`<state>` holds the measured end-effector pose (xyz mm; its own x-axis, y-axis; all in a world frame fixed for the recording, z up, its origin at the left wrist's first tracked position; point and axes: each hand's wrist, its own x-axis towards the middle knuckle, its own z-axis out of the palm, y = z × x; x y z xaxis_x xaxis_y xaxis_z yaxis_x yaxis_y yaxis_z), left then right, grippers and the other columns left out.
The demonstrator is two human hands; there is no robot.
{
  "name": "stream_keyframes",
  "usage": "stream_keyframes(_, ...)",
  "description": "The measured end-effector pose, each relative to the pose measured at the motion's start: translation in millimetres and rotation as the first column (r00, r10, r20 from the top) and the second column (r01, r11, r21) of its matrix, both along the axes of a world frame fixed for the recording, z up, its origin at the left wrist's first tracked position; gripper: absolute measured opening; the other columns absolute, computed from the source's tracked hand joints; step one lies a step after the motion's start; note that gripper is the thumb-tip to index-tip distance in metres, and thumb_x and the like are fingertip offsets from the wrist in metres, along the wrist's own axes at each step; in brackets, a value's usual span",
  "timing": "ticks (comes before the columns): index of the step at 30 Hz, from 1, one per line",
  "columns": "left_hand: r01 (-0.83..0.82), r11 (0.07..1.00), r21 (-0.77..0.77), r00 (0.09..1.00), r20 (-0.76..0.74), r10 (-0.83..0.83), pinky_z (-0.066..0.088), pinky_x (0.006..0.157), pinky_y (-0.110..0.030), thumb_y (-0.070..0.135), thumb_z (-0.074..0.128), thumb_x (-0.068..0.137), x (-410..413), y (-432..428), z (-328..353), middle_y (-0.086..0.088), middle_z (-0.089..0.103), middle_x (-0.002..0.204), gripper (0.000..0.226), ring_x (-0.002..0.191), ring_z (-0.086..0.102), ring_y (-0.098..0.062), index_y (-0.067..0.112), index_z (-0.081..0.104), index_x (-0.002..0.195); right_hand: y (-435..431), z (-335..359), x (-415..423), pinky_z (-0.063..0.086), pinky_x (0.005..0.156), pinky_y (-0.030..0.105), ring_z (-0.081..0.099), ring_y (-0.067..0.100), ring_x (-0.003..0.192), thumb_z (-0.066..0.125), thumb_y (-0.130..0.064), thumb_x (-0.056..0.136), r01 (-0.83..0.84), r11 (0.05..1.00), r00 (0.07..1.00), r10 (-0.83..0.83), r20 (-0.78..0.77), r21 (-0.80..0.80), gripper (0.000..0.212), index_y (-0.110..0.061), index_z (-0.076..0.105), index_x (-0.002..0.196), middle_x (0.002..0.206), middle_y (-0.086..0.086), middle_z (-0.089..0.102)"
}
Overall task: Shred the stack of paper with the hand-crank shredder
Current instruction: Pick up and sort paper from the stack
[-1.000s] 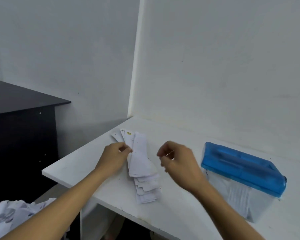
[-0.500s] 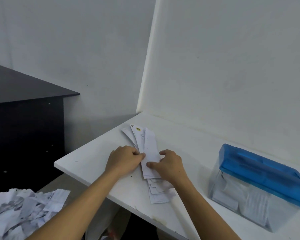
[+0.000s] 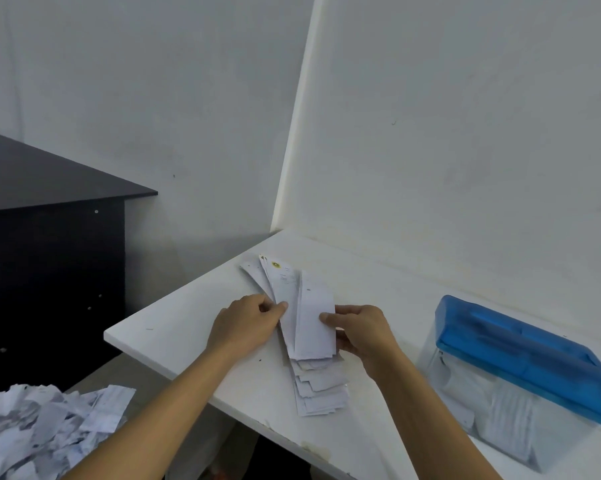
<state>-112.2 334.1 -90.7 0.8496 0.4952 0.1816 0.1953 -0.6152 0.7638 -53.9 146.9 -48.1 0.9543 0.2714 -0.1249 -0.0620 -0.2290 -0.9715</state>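
A fanned stack of white paper strips (image 3: 321,386) lies on the white table (image 3: 188,327). My left hand (image 3: 245,323) pinches the left edge of the upper strips. My right hand (image 3: 361,332) pinches the top strip (image 3: 311,317) at its right edge, thumb on top, lifting it slightly off the stack. The hand-crank shredder (image 3: 520,355), with a blue lid over a clear bin holding shredded paper, stands at the right of the table, apart from both hands. Its crank is not visible.
A black cabinet (image 3: 49,244) stands at the left. A heap of torn white paper (image 3: 39,431) sits at the lower left, below the table's edge. White walls meet in a corner behind the table.
My right hand came from the air down onto the stack and now pinches the top strip. My left hand stayed on the stack's left edge. The view shifted left.
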Motion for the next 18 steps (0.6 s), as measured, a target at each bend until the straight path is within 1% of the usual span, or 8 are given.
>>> stream_keyframes(2,0.019,0.993,-0.120,0.989,0.148,-0.001,0.039,0.063,-0.030,0.049,0.058,0.098,-1.4,0.2,0.7,0.009,0.064,0.075,0.033,0.069,0.057,-0.008,0.023,0.062,0.078,-4.5,4.7,-1.2,0.061,0.085,0.039,0.075,0.029,0.091,0.072,-0.002,0.088,-0.024,0.996,1.000,0.026,-0.016,0.083,0.023,0.001,0.072,0.111,0.097,0.012,0.078)
stream_keyframes(4,0.083,0.977,-0.196,0.953,0.303,-0.020,0.041,0.066,-0.030,0.044,0.062,0.098,-7.0,-1.2,3.9,0.006,0.066,0.072,0.031,0.065,0.056,-0.011,0.024,0.068,0.076,-7.6,12.9,-5.3,0.060,0.086,0.037,0.075,0.027,0.094,0.069,-0.002,0.090,-0.072,0.988,0.997,0.070,0.021,0.135,0.023,0.002,0.071,0.113,0.100,0.011,0.078)
stream_keyframes(6,0.185,0.957,-0.225,0.936,0.336,-0.102,0.041,0.065,-0.022,0.045,0.061,0.098,-15.4,-11.8,18.5,0.007,0.066,0.069,0.033,0.066,0.057,-0.010,0.027,0.072,0.073,-11.4,27.2,-10.7,0.061,0.084,0.033,0.075,0.024,0.093,0.067,-0.002,0.092,-0.119,0.981,0.990,0.105,0.096,0.154,0.021,0.000,0.072,0.113,0.100,0.009,0.078)
stream_keyframes(9,0.362,0.891,-0.274,0.900,0.349,-0.259,0.034,0.053,-0.010,0.038,0.064,0.097,-23.0,-36.8,53.2,0.016,0.054,0.053,0.037,0.053,0.049,0.001,0.028,0.064,0.061,-14.8,50.1,-19.5,0.060,0.080,0.030,0.075,0.024,0.093,0.065,-0.004,0.093,-0.181,0.972,0.963,0.146,0.225,0.147,0.020,-0.003,0.073,0.112,0.101,0.009,0.078)
stream_keyframes(12,0.486,0.823,-0.294,0.831,0.448,-0.331,0.039,0.053,-0.006,0.023,0.068,0.096,-21.5,-59.5,88.4,0.020,0.068,0.065,0.009,0.058,0.059,0.007,0.022,0.076,0.094,-26.7,73.6,-25.8,0.060,0.085,0.039,0.073,0.027,0.097,0.067,-0.013,0.094,-0.157,0.983,0.929,0.115,0.352,0.093,0.018,-0.010,0.075,0.110,0.101,0.006,0.078)
stream_keyframes(14,0.529,0.804,-0.269,0.788,0.507,-0.349,0.042,0.056,-0.006,0.022,0.069,0.096,-19.4,-71.0,107.8,0.018,0.074,0.074,0.014,0.065,0.064,0.006,0.019,0.076,0.108,-43.9,91.3,-27.6,0.059,0.087,0.043,0.073,0.027,0.097,0.067,-0.019,0.095,-0.137,0.988,0.914,0.099,0.394,0.068,0.017,-0.011,0.076,0.107,0.100,0.008,0.077)
stream_keyframes(16,0.536,0.815,-0.220,0.763,0.539,-0.356,0.048,0.063,-0.012,0.027,0.070,0.094,-15.6,-82.4,123.1,0.013,0.077,0.087,0.014,0.079,0.069,-0.002,0.026,0.075,0.108,-65.9,109.5,-29.6,0.060,0.079,0.035,0.073,0.021,0.092,0.065,-0.020,0.097,-0.104,0.994,0.892,0.085,0.445,0.019,0.017,-0.011,0.076,0.104,0.096,0.007,0.078)
stream_keyframes(18,0.548,0.820,-0.167,0.744,0.546,-0.386,0.057,0.076,-0.025,0.032,0.071,0.093,-7.7,-101.8,136.0,0.008,0.076,0.097,0.010,0.093,0.070,-0.014,0.036,0.072,0.102,-94.9,125.5,-33.2,0.053,0.072,0.025,0.070,0.007,0.080,0.063,-0.022,0.098,-0.035,0.996,0.851,0.074,0.520,-0.085,0.016,-0.015,0.077,0.096,0.086,-0.002,0.077)
